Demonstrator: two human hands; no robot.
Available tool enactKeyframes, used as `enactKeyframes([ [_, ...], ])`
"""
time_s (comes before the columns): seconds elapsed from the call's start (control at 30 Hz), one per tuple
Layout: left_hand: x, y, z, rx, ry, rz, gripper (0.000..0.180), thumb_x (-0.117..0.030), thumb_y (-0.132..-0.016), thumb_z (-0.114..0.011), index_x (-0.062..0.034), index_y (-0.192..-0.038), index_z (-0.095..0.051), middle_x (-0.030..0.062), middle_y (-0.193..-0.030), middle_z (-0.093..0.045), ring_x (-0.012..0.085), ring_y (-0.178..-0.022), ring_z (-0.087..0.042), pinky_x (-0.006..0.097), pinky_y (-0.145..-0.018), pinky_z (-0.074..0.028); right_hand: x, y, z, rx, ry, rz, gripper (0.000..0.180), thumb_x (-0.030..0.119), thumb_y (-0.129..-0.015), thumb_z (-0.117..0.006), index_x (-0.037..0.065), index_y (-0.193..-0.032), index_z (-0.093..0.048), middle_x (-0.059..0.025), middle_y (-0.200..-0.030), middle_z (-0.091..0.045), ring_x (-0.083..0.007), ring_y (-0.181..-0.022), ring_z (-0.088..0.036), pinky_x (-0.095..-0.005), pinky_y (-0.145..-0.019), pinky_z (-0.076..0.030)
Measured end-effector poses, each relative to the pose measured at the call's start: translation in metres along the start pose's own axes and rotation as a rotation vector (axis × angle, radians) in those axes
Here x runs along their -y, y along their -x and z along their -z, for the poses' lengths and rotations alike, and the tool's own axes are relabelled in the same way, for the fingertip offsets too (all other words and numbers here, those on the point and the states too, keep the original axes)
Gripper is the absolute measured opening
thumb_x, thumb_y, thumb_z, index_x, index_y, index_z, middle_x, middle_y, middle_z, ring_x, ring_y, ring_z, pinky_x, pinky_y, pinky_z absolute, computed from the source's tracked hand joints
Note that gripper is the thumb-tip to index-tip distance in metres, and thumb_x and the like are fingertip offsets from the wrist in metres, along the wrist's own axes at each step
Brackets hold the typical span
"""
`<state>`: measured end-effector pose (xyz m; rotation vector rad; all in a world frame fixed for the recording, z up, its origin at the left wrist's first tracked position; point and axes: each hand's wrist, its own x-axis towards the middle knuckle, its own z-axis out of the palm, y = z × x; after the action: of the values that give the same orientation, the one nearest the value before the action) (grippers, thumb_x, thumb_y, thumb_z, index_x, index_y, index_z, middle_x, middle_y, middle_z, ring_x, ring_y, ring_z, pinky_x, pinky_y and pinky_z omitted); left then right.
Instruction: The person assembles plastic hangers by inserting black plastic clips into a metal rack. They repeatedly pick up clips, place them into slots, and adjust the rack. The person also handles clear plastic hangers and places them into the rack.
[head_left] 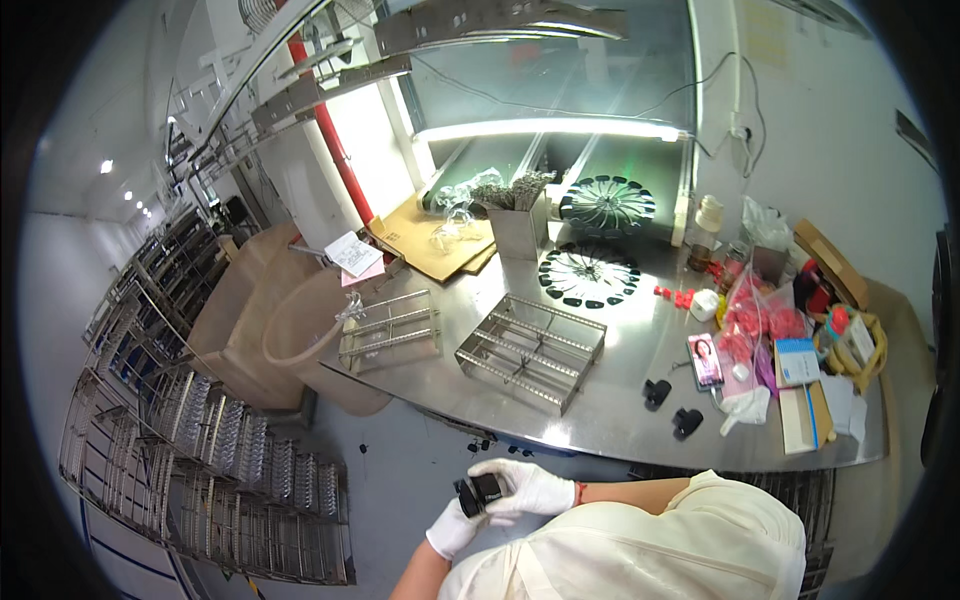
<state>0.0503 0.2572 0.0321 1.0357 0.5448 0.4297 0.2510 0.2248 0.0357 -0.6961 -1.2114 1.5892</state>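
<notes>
In front of my body, below the table's front edge, both gloved hands meet around a small black glossy piece (482,492); its exact kind does not show. My right hand (535,488) grips it from the right with bent fingers. From below, my left hand (452,530) closes on its lower left side, its fingers partly hidden. Two similar black pieces, a rear one (656,393) and a nearer one (687,423), lie on the steel table (610,435) to the right. Farther back are two round racks, a near one (590,275) and a far one (607,205), ringed with dark pieces.
Wire racks, a larger one (535,350) and a smaller one (390,330), stand on the table. Behind them are a metal box (518,228) and cardboard (435,240). A phone (705,362) and bagged red items (745,325) crowd the right. Bins (315,320) and shelving (210,470) stand left.
</notes>
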Motion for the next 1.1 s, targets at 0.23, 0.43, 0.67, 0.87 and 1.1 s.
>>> enactKeyframes([
  [0.23,-0.081,-0.116,0.041,0.039,-0.152,0.034,0.05,-0.036,-0.108,-0.052,0.0066,-0.134,-0.054,0.0243,-0.119,-0.069,0.0322,-0.106,-0.071,0.043,-0.093,-0.057,0.049,-0.091,0.122,0.012,-0.773,-0.025,0.061,0.011,-0.087,-0.077,0.017,-0.141,-0.049,-0.0146,-0.129,-0.06,-0.0236,-0.116,-0.06,-0.0385,-0.094,-0.051],
  [0.43,-0.098,-0.223,0.109,-0.117,-0.201,-0.129,0.032,-0.024,-0.109,-0.054,0.0058,-0.119,-0.059,0.0174,-0.102,-0.072,0.0226,-0.093,-0.072,0.036,-0.085,-0.059,0.081,-0.145,0.212,-0.112,-0.79,0.319,0.057,0.015,-0.092,-0.075,0.022,-0.144,-0.052,-0.0153,-0.133,-0.057,-0.0353,-0.128,-0.055,-0.0588,-0.11,-0.043],
  [0.67,-0.115,-0.357,0.181,0.002,-0.64,-0.364,0.033,-0.023,-0.109,-0.052,0.0064,-0.119,-0.062,0.0107,-0.096,-0.074,0.0172,-0.089,-0.071,0.03,-0.081,-0.056,0.061,-0.22,0.282,-0.902,-0.006,0.199,0.043,-0.004,-0.09,-0.067,0.003,-0.131,-0.059,-0.0082,-0.125,-0.065,-0.0174,-0.115,-0.064,-0.0321,-0.101,-0.053],
  [0.87,-0.115,-0.402,0.212,0.239,-0.459,-0.259,0.024,-0.009,-0.108,-0.05,0.0073,-0.121,-0.062,0.0104,-0.097,-0.073,0.0133,-0.09,-0.068,0.03,-0.085,-0.055,0.009,-0.277,0.324,-1.041,0.521,0.174,0.039,-0.005,-0.082,-0.076,0.003,-0.119,-0.066,-0.0102,-0.128,-0.061,-0.018,-0.119,-0.063,-0.0318,-0.1,-0.055],
  [1.1,-0.123,-0.408,0.216,0.209,-0.485,-0.181,0.021,-0.01,-0.105,-0.056,0.0014,-0.119,-0.066,0.0104,-0.09,-0.074,0.0181,-0.078,-0.069,0.031,-0.074,-0.055,0.011,-0.31,0.331,-1.085,0.973,0.12,0.041,-0.003,-0.076,-0.081,0.009,-0.114,-0.07,-0.0167,-0.134,-0.059,-0.0258,-0.12,-0.064,-0.0344,-0.099,-0.055],
])
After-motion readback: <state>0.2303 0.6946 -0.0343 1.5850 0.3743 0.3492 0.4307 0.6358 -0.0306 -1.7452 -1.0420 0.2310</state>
